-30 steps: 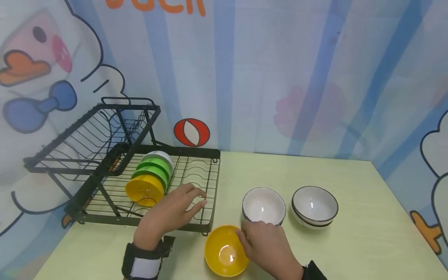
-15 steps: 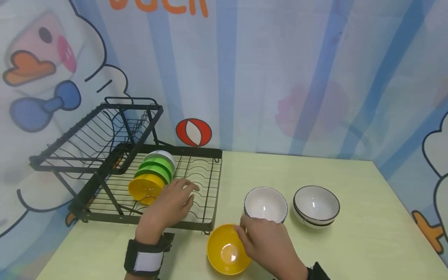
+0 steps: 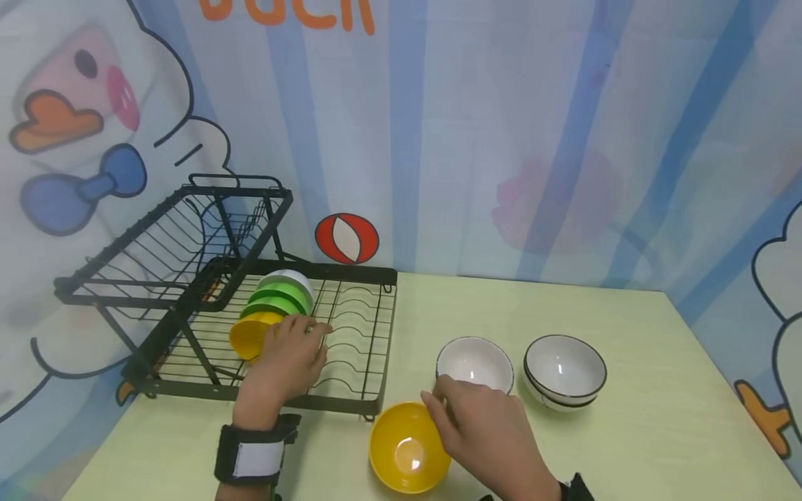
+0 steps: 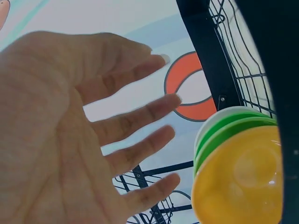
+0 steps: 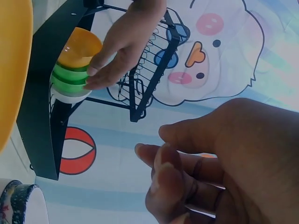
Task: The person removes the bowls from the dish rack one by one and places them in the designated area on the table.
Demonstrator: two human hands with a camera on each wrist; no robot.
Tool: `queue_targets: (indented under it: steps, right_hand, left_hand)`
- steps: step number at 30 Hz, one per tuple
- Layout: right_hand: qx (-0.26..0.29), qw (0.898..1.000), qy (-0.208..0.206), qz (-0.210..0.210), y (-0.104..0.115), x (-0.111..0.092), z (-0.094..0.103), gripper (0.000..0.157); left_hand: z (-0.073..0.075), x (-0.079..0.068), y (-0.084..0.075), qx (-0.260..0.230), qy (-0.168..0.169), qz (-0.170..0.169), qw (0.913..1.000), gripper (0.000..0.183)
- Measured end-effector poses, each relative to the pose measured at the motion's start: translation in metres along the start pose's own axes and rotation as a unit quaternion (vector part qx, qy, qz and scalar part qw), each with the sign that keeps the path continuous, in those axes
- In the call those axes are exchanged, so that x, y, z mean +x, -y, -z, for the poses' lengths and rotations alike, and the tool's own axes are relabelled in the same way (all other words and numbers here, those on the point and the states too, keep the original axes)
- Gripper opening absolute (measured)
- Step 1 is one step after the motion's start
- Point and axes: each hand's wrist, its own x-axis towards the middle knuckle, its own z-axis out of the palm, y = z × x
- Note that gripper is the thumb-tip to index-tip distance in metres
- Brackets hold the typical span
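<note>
My left hand (image 3: pixel 285 365) is over the dish rack (image 3: pixel 354 406), beside the front yellow bowl (image 3: pixel 246 336). In the left wrist view its fingers (image 4: pixel 140 116) are spread and hold nothing. Behind that yellow bowl, green bowls (image 3: pixel 296 296) and a white bowl (image 3: pixel 291 277) stand on edge in a row. My right hand (image 3: pixel 489 435) hovers by a second yellow bowl (image 3: pixel 404 459) on the table, its fingers loosely curled around nothing. It partly covers a dark-rimmed white bowl (image 3: pixel 474 360). Whether it touches either bowl is hard to tell.
Two stacked white bowls with dark rims (image 3: pixel 565 369) stand right of the single white one. The rack's raised upper tier (image 3: pixel 172 304) rises on the left. A printed cloth (image 3: pixel 464 139) hangs behind the pale table (image 3: pixel 651 390).
My left hand has moved left across the rack, toward the front yellow bowl, and now hides part of it. My right hand stays almost in place, and the bowls stand as before.
</note>
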Motion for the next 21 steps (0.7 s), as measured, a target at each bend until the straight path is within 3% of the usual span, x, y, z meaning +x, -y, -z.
queue_targets:
  steps: [8,21]
  right_hand:
    - [-0.004,1.0,-0.01,-0.002,-0.004,-0.001,0.004,0.021]
    - [0.001,1.0,0.01,-0.022,-0.008,0.001,0.007,0.024]
  left_hand:
    - [-0.001,0.0,0.008,0.01,0.023,0.036,0.999,0.036]
    - [-0.002,-0.004,0.018,0.009,0.03,0.05,0.9982,0.035]
